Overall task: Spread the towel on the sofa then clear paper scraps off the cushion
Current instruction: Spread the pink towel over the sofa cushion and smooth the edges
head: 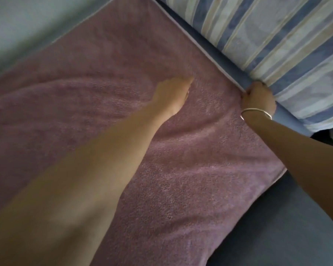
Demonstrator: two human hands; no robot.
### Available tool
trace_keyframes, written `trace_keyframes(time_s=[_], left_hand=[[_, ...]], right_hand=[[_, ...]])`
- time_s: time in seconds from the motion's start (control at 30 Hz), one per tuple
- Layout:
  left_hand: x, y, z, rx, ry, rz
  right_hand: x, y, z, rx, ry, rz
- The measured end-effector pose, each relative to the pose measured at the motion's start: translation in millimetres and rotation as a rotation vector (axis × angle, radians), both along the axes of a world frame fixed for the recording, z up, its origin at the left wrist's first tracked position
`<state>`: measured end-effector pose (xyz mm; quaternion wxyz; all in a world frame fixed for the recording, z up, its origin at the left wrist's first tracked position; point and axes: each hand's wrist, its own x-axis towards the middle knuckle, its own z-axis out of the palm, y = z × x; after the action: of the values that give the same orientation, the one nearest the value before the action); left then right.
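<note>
A mauve terry towel (108, 77) lies spread over the blue sofa seat (277, 227) and fills most of the view, with soft ripples across its middle. My left hand (173, 93) rests flat on the towel near its centre, fingers stretched out together. At the towel's far right edge my right hand (258, 98), with a thin bangle on the wrist, is closed on the towel's hem where it meets the back cushion. No paper scraps show in this view.
A blue, white and beige striped cushion (277, 41) leans along the sofa back at the upper right. A pale wall or floor (17, 25) shows at the upper left. Bare blue seat lies at the lower right.
</note>
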<state>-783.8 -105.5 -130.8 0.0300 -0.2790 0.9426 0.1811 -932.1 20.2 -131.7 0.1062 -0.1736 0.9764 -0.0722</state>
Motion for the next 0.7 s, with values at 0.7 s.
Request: trace_keyframes(time_s=[0.7], left_hand=[[-96,-32,3,-0.267,0.123,-0.097]], right_hand=[[-5,4,-16,-0.131,0.114,0.141]])
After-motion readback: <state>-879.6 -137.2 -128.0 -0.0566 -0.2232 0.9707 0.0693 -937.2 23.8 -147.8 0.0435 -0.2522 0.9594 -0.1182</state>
